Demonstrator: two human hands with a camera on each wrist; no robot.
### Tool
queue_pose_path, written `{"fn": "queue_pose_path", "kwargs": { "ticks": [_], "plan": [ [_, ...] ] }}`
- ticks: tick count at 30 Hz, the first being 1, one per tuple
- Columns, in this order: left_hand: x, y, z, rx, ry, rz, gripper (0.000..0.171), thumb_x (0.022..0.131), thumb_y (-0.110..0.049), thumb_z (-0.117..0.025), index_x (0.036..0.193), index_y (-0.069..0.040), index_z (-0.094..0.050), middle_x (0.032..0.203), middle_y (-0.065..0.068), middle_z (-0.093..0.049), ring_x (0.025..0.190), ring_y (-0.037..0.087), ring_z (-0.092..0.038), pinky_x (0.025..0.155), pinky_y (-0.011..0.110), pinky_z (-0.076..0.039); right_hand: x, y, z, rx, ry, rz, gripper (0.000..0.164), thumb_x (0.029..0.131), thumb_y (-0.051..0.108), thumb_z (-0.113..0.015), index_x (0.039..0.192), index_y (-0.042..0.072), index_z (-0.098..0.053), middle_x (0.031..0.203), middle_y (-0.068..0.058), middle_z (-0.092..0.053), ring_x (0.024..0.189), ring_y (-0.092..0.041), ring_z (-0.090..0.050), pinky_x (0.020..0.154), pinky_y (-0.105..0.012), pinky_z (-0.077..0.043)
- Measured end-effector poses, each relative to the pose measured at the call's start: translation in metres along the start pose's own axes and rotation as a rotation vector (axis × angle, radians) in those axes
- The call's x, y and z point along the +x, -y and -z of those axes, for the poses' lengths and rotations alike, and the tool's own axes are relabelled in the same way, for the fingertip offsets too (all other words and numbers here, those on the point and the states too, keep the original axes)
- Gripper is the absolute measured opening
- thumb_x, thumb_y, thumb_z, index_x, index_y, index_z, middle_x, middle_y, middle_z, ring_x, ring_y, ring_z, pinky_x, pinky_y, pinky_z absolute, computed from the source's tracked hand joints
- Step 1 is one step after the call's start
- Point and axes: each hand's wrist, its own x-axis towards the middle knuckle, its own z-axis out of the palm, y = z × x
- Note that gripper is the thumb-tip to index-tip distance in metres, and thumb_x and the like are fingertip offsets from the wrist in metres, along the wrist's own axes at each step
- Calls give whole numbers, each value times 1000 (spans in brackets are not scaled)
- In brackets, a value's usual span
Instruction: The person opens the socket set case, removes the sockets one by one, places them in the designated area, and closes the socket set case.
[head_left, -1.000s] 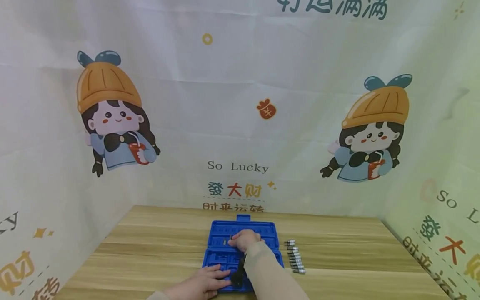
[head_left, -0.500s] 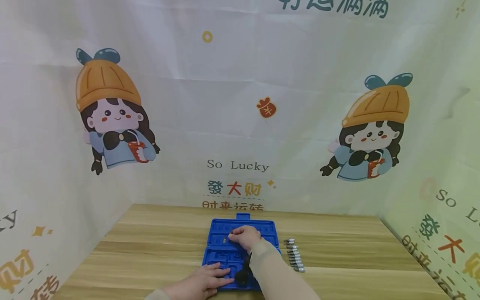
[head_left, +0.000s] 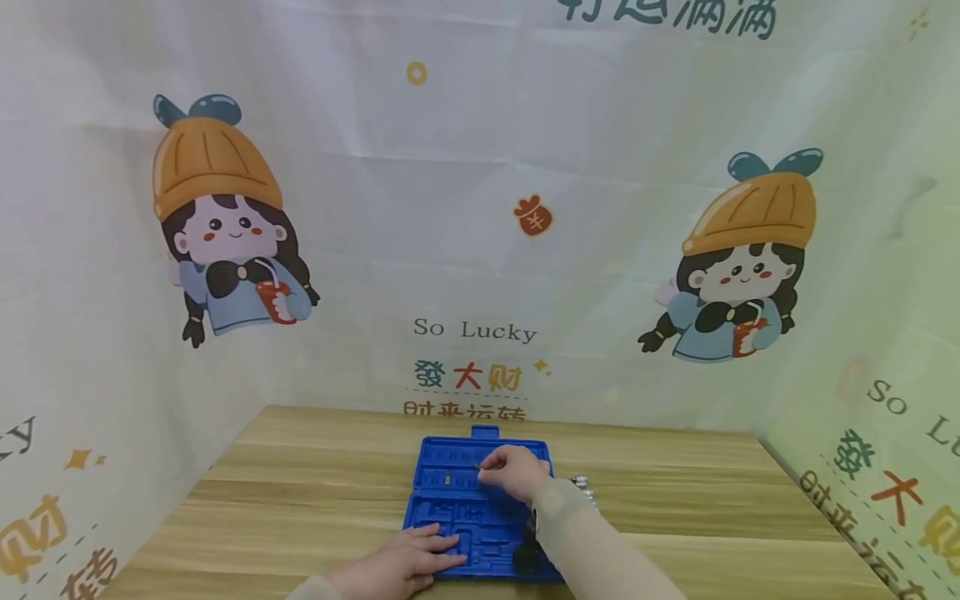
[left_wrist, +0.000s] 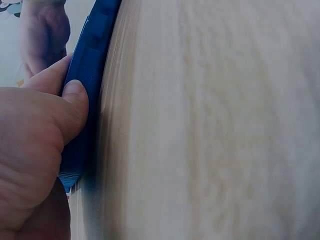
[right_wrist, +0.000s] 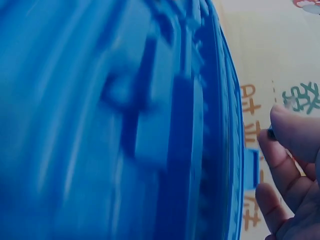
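Note:
An open blue plastic tool case with moulded slots lies on the table. My left hand rests on its front left part with the fingers stretched out; in the left wrist view the thumb touches the case's edge. Above the far half of the case, my right hand pinches a small dark bit between thumb and forefinger, mostly hidden by the fingertips. Another small bit sits in a slot of the far half, left of the right hand.
Silver bit sockets lie on the wooden table right of the case, partly hidden by the right forearm. A dark round thing shows under the right wrist. A printed cloth stands behind the table.
My right hand has moved to the right above the far half of the case, still pinching the bit, and its forearm now covers most of the sockets. The left hand stays in place.

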Motion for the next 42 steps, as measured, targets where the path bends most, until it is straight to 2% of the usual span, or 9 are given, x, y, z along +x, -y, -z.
{"fn": "queue_pose_path", "kwargs": {
  "ticks": [4, 8, 17, 23, 27, 30, 32, 38, 42],
  "plan": [
    [-1, -2, 0, -22, 7, 28, 46, 99, -19, -54, 144, -26, -48, 147, 2, -45, 138, 30, -36, 106, 48, -35, -8, -8, 15, 27, 18, 25, 10, 87, 19, -72, 92, 11, -71, 90, 2, -66, 84, -16, -58, 93, -54, -36],
    [-1, -3, 0, -39, 3, 39, 46, 99, -21, -53, 144, -27, -47, 147, 1, -44, 138, 30, -35, 106, 48, -35, -14, -18, 29, 24, 20, 38, 11, 86, 17, -73, 92, 8, -71, 90, 1, -64, 81, -15, -57, 74, -39, -49],
    [-3, 0, -1, -31, -11, -26, 46, 100, -18, -53, 145, -21, -47, 147, 7, -44, 137, 35, -36, 106, 46, -36, -35, -41, 63, -41, 40, 35, 4, 86, 14, -72, 87, 9, -70, 82, 3, -64, 75, -14, -56, 64, -33, -47],
    [-3, 3, -2, -47, -9, -38, 45, 101, -20, -51, 145, -21, -45, 148, 7, -44, 137, 36, -35, 106, 48, -35, -52, -56, 79, -97, 7, 49, 5, 84, 15, -74, 81, 12, -71, 84, 5, -66, 79, -12, -59, 69, -36, -49],
    [0, 17, -9, -41, 0, -72, 47, 102, -23, -47, 149, -26, -39, 150, 5, -40, 139, 32, -32, 106, 47, -35, -64, -62, 87, -123, -26, 35, 8, 81, 14, -76, 75, 15, -71, 87, 7, -68, 91, -18, -60, 93, -51, -34],
    [1, 21, -11, -48, 7, -70, 48, 102, -26, -46, 149, -30, -37, 151, 4, -38, 140, 31, -31, 107, 48, -34, -74, -67, 90, -160, -46, 38, 11, 79, 15, -78, 72, 18, -71, 86, 9, -69, 95, -21, -61, 96, -59, -19],
    [2, 24, -12, -29, -1, -84, 48, 102, -25, -46, 149, -30, -37, 151, 4, -39, 140, 31, -31, 106, 48, -35, -80, -72, 91, -173, -57, 46, 12, 78, 15, -79, 71, 19, -70, 84, 10, -68, 93, -19, -60, 96, -59, -18],
    [-1, 5, -2, -26, 11, -4, 48, 100, -19, -51, 146, -28, -44, 149, 3, -42, 138, 33, -33, 106, 49, -34, -96, -87, 89, -242, -88, 79, 12, 73, 17, -81, 69, 21, -71, 71, 16, -65, 73, -6, -55, 85, -50, -26],
    [0, -3, 0, -29, 24, 42, 48, 98, -17, -54, 145, -28, -46, 149, 2, -42, 138, 33, -33, 107, 49, -33, -103, -93, 85, -304, -112, 107, 15, 69, 18, -83, 67, 24, -70, 68, 19, -62, 70, -3, -51, 76, -43, -27]
  ]
}}
